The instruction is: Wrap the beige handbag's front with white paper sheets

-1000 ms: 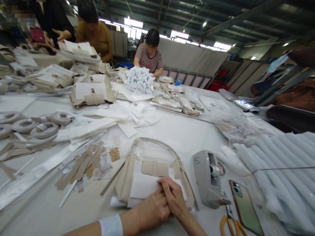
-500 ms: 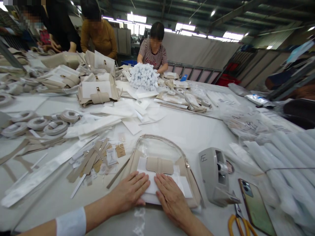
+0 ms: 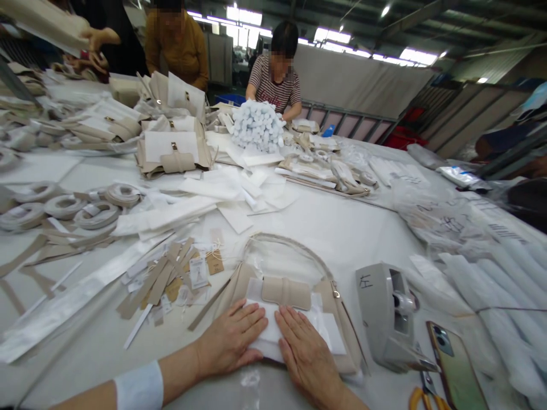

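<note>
A beige handbag [image 3: 347, 307] lies on the white table in front of me, its strap arched away from me and its short flap at the middle. White sheets [image 3: 333, 333] cover part of its front. My left hand [image 3: 233, 336] rests flat on the sheets at the left, fingers stretched out. Just right of it, my right hand [image 3: 305, 353] lies flat on the same sheets with its fingers extended. Neither hand grips anything. Clear plastic shows below the bag's near edge.
Right of the bag stand a grey tape dispenser [image 3: 384, 319], orange-handled scissors [image 3: 427, 396] and a phone [image 3: 457, 364]. Strips and tags [image 3: 171, 273] lie left. Wrapped bags [image 3: 171, 149] and white rolls [image 3: 256, 128] are farther back, with several people beyond.
The whole view has shifted slightly, and the bag and hands appear a little farther right. Both hands stay flat on the bag. At the upper left, a person's hands now hold up a pale item.
</note>
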The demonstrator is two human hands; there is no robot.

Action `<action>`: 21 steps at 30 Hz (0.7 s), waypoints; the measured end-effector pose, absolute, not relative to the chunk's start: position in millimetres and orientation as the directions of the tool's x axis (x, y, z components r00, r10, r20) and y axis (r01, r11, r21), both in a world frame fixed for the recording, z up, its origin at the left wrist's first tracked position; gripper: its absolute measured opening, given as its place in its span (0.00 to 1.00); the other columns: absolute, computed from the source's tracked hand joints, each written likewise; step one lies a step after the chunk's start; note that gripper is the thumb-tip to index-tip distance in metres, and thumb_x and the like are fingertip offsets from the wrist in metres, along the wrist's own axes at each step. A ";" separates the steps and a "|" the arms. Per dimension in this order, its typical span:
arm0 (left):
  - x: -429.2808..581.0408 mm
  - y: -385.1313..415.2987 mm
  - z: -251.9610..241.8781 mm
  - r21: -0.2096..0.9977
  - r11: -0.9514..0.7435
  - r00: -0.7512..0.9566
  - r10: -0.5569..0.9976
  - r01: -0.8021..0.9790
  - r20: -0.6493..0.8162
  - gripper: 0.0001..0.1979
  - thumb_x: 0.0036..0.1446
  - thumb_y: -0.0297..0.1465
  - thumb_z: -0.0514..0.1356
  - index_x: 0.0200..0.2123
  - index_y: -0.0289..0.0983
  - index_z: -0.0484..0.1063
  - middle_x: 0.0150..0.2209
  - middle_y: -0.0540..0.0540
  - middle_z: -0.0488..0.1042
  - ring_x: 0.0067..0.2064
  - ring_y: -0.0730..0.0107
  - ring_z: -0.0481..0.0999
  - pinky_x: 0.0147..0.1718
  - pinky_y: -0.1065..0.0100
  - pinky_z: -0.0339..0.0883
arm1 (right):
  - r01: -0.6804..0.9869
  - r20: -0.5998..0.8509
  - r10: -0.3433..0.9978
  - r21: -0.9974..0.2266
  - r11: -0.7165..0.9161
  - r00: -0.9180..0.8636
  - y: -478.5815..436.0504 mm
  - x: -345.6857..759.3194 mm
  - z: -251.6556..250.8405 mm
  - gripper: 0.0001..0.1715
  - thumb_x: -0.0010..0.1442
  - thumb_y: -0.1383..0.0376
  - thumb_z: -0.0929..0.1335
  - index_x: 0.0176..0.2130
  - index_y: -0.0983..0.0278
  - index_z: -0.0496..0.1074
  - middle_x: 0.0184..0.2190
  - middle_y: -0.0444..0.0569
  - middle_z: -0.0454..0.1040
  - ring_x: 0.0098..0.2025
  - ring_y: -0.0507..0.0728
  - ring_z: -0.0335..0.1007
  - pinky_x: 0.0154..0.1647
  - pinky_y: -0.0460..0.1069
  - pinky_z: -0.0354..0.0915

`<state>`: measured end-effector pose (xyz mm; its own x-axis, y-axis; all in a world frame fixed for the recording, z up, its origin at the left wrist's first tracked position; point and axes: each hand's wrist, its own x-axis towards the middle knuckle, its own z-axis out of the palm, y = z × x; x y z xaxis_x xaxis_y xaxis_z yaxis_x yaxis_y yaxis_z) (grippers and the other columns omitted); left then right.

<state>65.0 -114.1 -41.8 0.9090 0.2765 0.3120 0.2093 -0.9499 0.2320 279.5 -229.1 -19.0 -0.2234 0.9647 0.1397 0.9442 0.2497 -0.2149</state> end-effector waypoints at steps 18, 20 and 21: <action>58.1 -117.0 -46.8 0.241 -0.930 0.858 0.352 0.276 0.374 0.25 0.63 0.45 0.52 0.60 0.41 0.60 0.57 0.43 0.68 0.61 0.49 0.61 0.61 0.38 0.41 | 0.724 -0.116 0.959 -0.634 -0.271 0.258 -18.6 273.1 -3.2 0.12 0.51 0.60 0.68 0.32 0.65 0.77 0.19 0.42 0.72 0.25 0.56 0.70 0.28 0.48 0.63; 58.0 -117.5 -48.1 0.250 -0.928 0.853 0.358 0.278 0.381 0.25 0.63 0.45 0.52 0.60 0.41 0.61 0.57 0.43 0.68 0.61 0.49 0.61 0.61 0.37 0.39 | 0.732 -0.113 0.959 -0.625 -0.272 0.259 -29.0 272.6 2.0 0.12 0.53 0.61 0.66 0.27 0.64 0.76 0.18 0.42 0.72 0.24 0.55 0.69 0.26 0.47 0.61; 57.9 -117.7 -48.3 0.253 -0.927 0.854 0.358 0.277 0.377 0.25 0.63 0.45 0.52 0.60 0.42 0.61 0.57 0.43 0.68 0.61 0.49 0.61 0.61 0.36 0.38 | 0.734 -0.109 0.959 -0.623 -0.270 0.261 -34.9 272.1 5.5 0.13 0.54 0.61 0.65 0.26 0.65 0.75 0.18 0.43 0.72 0.24 0.55 0.68 0.26 0.47 0.60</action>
<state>57.9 -117.7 -48.3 0.8543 0.3582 0.3767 0.2770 -0.9269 0.2532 272.1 -34.9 5.5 0.2607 0.9593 -0.1090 0.7344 -0.2703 -0.6226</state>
